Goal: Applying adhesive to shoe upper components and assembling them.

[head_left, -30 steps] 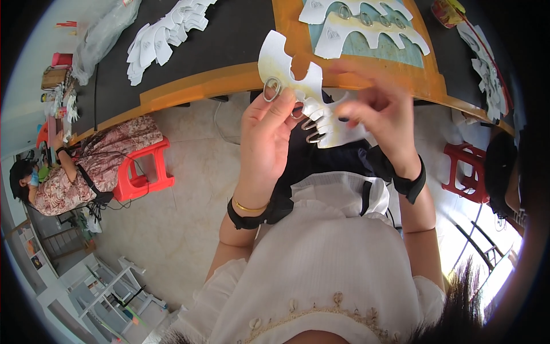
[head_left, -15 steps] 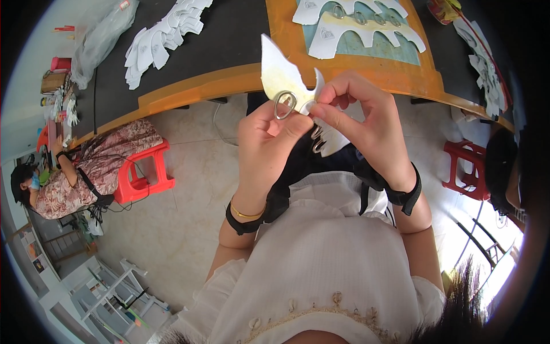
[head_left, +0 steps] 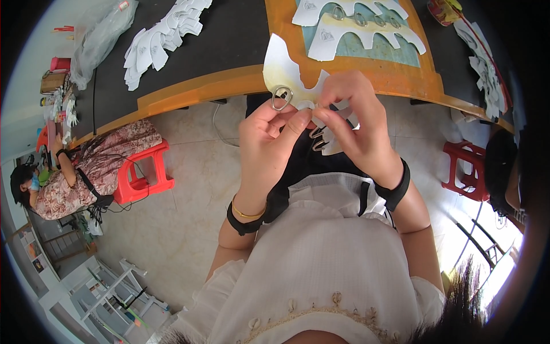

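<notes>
Between my two hands, just in front of the table edge, is a white scalloped cut piece (head_left: 282, 67) with yellowish smears along it. My left hand (head_left: 266, 137) pinches its lower edge between thumb and fingers, beside an oval metal ring (head_left: 281, 98) on the piece. Close by, the thumb and forefinger of my right hand (head_left: 361, 123) press together on the same edge, their tips almost touching the left thumb. More metal rings (head_left: 317, 137) hang on the part of the piece below the fingers. The right hand hides some of the piece.
On the orange-edged table (head_left: 195, 85), similar white pieces with rings (head_left: 366, 34) lie on a greenish sheet (head_left: 349, 50). A fanned stack of white pieces (head_left: 163, 40) is at left, another (head_left: 484, 69) at right. A person (head_left: 74, 166) sits by a red stool (head_left: 146, 172).
The right hand has shifted slightly left and turned. The white piece has tilted and spread, showing more of its curved cutout. The left hand keeps its pinch.
</notes>
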Demonstrator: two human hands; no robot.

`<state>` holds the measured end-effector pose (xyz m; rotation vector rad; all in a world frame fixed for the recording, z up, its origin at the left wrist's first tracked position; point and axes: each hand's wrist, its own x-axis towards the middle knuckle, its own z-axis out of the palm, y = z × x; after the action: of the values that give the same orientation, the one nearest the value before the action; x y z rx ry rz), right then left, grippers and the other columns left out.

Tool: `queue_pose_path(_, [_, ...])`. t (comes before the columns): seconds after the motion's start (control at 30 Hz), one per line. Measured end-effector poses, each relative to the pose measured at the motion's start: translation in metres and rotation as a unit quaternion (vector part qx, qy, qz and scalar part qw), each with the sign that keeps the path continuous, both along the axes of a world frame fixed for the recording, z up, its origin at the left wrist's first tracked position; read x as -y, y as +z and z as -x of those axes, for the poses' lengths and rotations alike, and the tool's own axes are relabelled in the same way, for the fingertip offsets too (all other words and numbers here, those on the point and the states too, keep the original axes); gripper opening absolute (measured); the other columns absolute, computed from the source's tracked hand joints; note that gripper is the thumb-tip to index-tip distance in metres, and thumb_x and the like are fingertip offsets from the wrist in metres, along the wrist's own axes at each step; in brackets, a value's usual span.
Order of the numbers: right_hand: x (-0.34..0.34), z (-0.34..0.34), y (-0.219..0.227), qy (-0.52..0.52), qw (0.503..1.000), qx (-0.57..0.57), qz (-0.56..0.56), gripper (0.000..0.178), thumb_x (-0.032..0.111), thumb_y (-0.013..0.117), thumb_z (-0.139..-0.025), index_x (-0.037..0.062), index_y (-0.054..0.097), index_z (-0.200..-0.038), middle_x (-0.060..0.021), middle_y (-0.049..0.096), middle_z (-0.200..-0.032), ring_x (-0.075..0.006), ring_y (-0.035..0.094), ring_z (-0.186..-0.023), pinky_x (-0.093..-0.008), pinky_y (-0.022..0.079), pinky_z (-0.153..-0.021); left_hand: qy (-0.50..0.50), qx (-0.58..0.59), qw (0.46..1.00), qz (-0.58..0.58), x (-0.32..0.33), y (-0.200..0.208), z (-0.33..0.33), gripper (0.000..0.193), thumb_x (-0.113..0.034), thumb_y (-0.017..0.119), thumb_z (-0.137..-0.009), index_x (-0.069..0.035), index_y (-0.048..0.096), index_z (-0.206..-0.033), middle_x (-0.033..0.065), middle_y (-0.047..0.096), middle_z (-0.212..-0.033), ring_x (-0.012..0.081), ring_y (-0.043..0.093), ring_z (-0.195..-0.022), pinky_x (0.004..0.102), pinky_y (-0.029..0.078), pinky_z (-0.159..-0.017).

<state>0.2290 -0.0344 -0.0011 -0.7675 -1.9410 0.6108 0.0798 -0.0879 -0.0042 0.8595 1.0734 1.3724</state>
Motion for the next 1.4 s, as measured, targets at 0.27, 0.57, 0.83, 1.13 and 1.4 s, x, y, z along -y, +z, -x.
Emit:
queue_pose_path(0.27, [-0.003, -0.001, -0.001, -0.042, 0.999, 0.028, -0.011, 0.032, 0.027, 0.079, -0.063, 0.0107, 0.057, -0.08, 0.0031, 0.055, -0.076, -0.0154, 0.051, -0.069, -0.0283, 0.032, -0.071, 0.054, -0.118, 0.988, -0.08, 0.003, -0.003, -0.008, 0.014, -0.004, 0.065, -0.084, 0.005, 0.058, -0.091, 0.0057, 0.063, -0.083, 0.0082, 0.057, -0.078, 0.0217, 0.046, -0.072])
queue_pose_path(0.57, [-0.005, -0.002, 0.001, -0.044, 0.992, 0.083, -0.08, 0.017, 0.012, 0.073, -0.067, 0.012, 0.058, -0.075, 0.0036, 0.052, -0.074, -0.0154, 0.051, -0.073, -0.0292, 0.031, -0.073, -0.021, -0.224, 0.973, -0.056, 0.005, -0.006, 0.002, 0.017, 0.002, 0.059, -0.085, 0.007, 0.056, -0.101, 0.008, 0.062, -0.09, 0.0113, 0.058, -0.083, 0.0249, 0.048, -0.077])
queue_pose_path(0.83, [-0.006, 0.001, 0.0, 0.029, 0.995, 0.017, 0.095, 0.014, 0.011, 0.07, -0.073, 0.0117, 0.057, -0.076, 0.0038, 0.053, -0.077, -0.017, 0.05, -0.079, -0.0311, 0.031, -0.084, -0.026, -0.216, 0.974, -0.064, 0.005, -0.008, 0.005, 0.01, -0.004, 0.067, -0.08, 0.001, 0.06, -0.086, 0.0045, 0.063, -0.072, 0.0087, 0.057, -0.066, 0.0214, 0.043, -0.061])
queue_pose_path(1.13, [-0.006, -0.006, 0.003, 0.071, 0.983, 0.063, 0.158, 0.015, 0.013, 0.069, -0.076, 0.0088, 0.055, -0.079, 0.0022, 0.052, -0.071, -0.0154, 0.05, -0.075, -0.0319, 0.034, -0.083, -0.078, -0.196, 0.977, -0.039, 0.005, -0.009, 0.009, 0.018, -0.001, 0.065, -0.082, 0.006, 0.057, -0.097, 0.005, 0.061, -0.084, 0.0104, 0.059, -0.077, 0.0237, 0.049, -0.071])
queue_pose_path(1.4, [-0.007, -0.008, 0.001, 0.027, 0.947, -0.236, 0.215, 0.028, 0.013, 0.071, -0.076, 0.0047, 0.05, -0.092, -0.0044, 0.051, -0.089, -0.0181, 0.052, -0.087, -0.0302, 0.04, -0.082, 0.005, -0.046, 0.999, -0.02, 0.003, -0.005, -0.002, 0.018, -0.008, 0.066, -0.084, 0.004, 0.059, -0.095, 0.0051, 0.063, -0.087, 0.0083, 0.058, -0.078, 0.0227, 0.05, -0.066])
